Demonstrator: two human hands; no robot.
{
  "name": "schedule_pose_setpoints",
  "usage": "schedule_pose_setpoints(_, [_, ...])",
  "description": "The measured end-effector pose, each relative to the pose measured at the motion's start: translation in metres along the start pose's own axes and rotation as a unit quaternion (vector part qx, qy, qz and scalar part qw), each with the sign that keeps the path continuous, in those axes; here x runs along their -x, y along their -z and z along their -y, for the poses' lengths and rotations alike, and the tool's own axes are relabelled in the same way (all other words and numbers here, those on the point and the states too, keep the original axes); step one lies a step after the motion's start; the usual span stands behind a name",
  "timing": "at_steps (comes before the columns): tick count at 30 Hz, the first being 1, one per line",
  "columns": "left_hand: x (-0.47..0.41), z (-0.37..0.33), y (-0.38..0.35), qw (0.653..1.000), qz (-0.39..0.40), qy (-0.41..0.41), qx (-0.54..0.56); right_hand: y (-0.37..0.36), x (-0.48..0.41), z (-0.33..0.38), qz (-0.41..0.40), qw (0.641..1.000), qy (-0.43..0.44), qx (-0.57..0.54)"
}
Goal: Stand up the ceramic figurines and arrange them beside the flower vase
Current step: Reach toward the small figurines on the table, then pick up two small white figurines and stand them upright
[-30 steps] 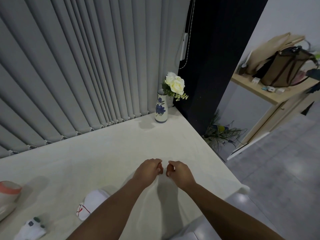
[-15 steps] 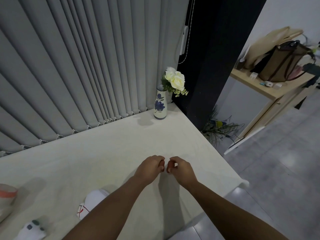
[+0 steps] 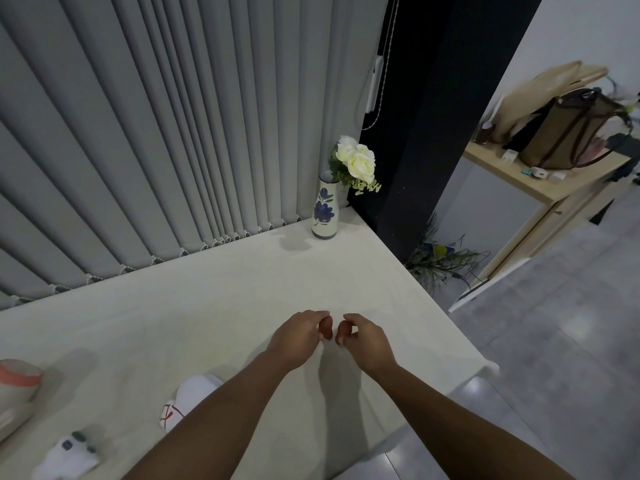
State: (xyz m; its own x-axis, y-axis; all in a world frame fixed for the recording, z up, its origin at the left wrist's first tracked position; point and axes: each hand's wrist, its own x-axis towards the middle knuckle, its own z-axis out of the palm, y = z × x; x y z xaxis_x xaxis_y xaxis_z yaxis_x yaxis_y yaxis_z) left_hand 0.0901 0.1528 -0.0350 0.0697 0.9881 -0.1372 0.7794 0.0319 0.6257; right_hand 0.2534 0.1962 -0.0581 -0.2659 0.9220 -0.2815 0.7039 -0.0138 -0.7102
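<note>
A white vase [image 3: 324,213] with a blue flower painted on it holds white roses and stands at the far right corner of the pale table [image 3: 214,306]. Three ceramic figurines lie on their sides at the near left: a white one with red marks [image 3: 188,400], partly behind my left forearm, a small white one with dark spots [image 3: 67,459], and a larger beige one with an orange band [image 3: 15,389] at the frame's edge. My left hand [image 3: 299,337] and my right hand [image 3: 363,339] hover side by side over the table's middle, fingers curled, holding nothing.
Grey vertical blinds [image 3: 156,133] hang behind the table. A black pillar [image 3: 433,116] rises at the table's right corner. Beyond the right edge lie a grey tiled floor, a green plant [image 3: 440,261] and a wooden shelf [image 3: 540,188] with a brown bag [image 3: 568,133].
My two hands have stayed close together over the table. The view has shifted slightly, so the vase and hands sit a little higher in frame.
</note>
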Motion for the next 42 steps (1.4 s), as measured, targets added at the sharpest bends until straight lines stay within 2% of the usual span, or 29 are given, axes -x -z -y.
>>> schedule_pose_setpoints(5, [0.007,0.002,-0.002,0.999,-0.012,0.019,-0.027,0.001,0.006,-0.001,-0.020,0.999,-0.002,0.041])
schedule_pose_setpoints(10, [0.017,0.012,-0.006,0.995,-0.027,0.065,-0.065,0.002,0.013,0.001,-0.034,0.993,0.034,0.107])
schedule_pose_setpoints(18, [0.059,0.035,-0.003,0.982,-0.107,0.108,-0.114,-0.009,0.025,0.023,-0.033,0.975,0.148,0.165])
schedule_pose_setpoints(23, [0.105,0.054,0.005,0.964,-0.179,0.159,-0.119,-0.043,0.038,0.042,-0.030,0.949,0.225,0.216])
schedule_pose_setpoints(32, [0.207,0.101,0.021,0.915,-0.278,0.275,-0.101,-0.121,0.082,0.088,0.070,0.921,0.329,0.195])
schedule_pose_setpoints(37, [0.253,0.130,0.027,0.897,-0.298,0.310,-0.107,-0.168,0.111,0.107,0.087,0.901,0.359,0.228])
schedule_pose_setpoints(42, [0.285,0.164,0.033,0.889,-0.271,0.351,-0.114,-0.213,0.130,0.118,0.076,0.904,0.325,0.267])
